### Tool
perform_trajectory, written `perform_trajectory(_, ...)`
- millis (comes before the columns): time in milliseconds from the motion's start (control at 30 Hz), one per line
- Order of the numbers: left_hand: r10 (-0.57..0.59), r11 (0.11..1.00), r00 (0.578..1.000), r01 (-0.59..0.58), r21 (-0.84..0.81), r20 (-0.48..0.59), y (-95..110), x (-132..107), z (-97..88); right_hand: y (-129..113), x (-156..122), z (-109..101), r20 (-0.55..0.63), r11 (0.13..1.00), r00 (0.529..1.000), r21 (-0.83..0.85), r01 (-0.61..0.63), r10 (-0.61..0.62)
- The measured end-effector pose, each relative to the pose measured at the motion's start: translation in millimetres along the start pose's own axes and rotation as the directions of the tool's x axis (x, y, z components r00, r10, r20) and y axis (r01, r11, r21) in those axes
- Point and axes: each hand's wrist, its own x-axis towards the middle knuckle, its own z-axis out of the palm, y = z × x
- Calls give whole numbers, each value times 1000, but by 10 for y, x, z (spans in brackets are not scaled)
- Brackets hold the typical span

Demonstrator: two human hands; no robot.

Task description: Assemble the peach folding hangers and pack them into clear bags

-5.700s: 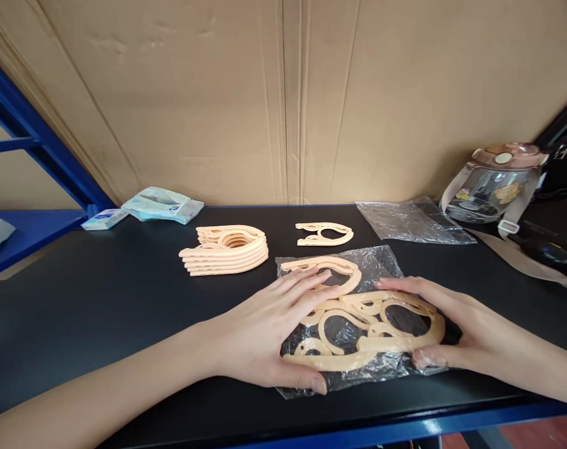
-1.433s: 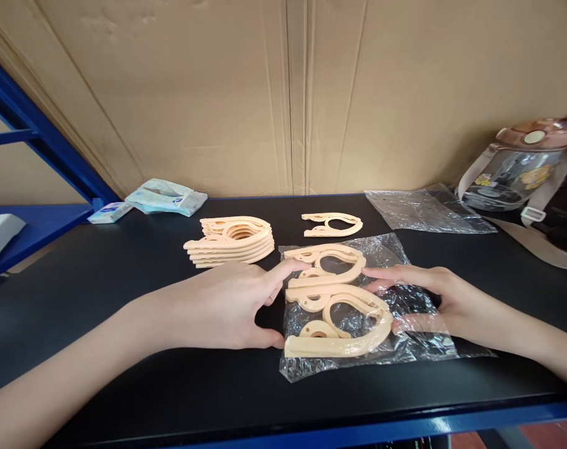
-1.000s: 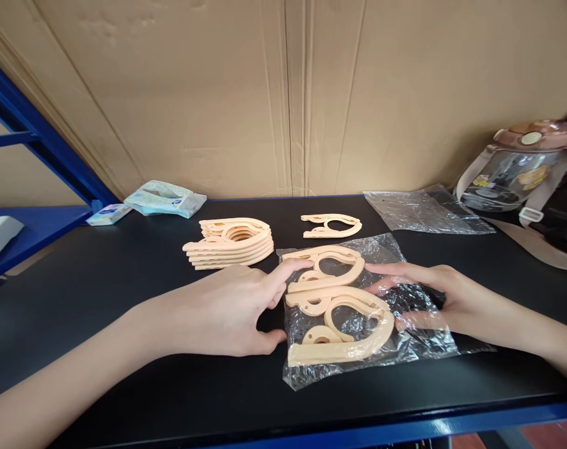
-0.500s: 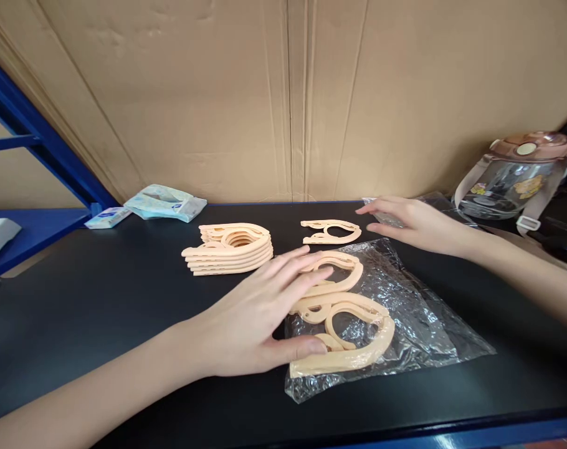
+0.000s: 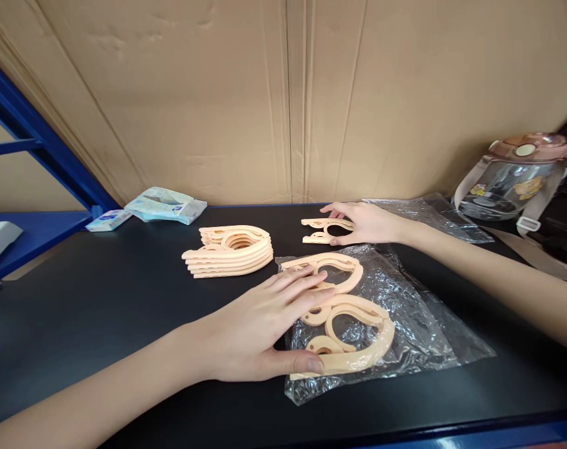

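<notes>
A clear plastic bag (image 5: 419,312) lies on the black tabletop (image 5: 101,293) with two peach plastic hanger pieces (image 5: 358,330) inside it. My left hand (image 5: 260,327) rests flat on the bag's left end, fingers stretched out over the pieces, thumb at the near edge. My right hand (image 5: 365,222) reaches to the far side and closes its fingers on a single loose peach hanger piece (image 5: 318,229) lying on the table. A stack of several identical peach pieces (image 5: 230,251) sits to the left of it.
A second empty clear bag (image 5: 433,215) lies at the back right. A clear jug with a brown lid (image 5: 514,178) stands at the far right. Tissue packs (image 5: 164,204) sit at the back left by a blue rack frame (image 5: 40,149). A cardboard wall (image 5: 288,93) stands behind.
My right hand left the bag, swung to the far side and came down on the single loose piece. My left hand flattened onto the bagged pieces.
</notes>
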Motion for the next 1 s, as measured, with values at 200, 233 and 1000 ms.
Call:
perform_trajectory(200, 10, 1000, 1000, -10, 18, -11, -4, 2, 34, 26, -398, -278, -164, 951, 977, -254, -174, 134)
perform_trajectory(233, 13, 1000, 1000, -13, 23, -14, -7, 4, 38, 34, -516, -343, -219, 941, 961, -257, -221, 166)
perform_trajectory(1000, -20, 1000, 1000, 21, 19, -11, -104, -5, 63, -368, -1667, -175, -152, 992, 986, -98, -80, 64)
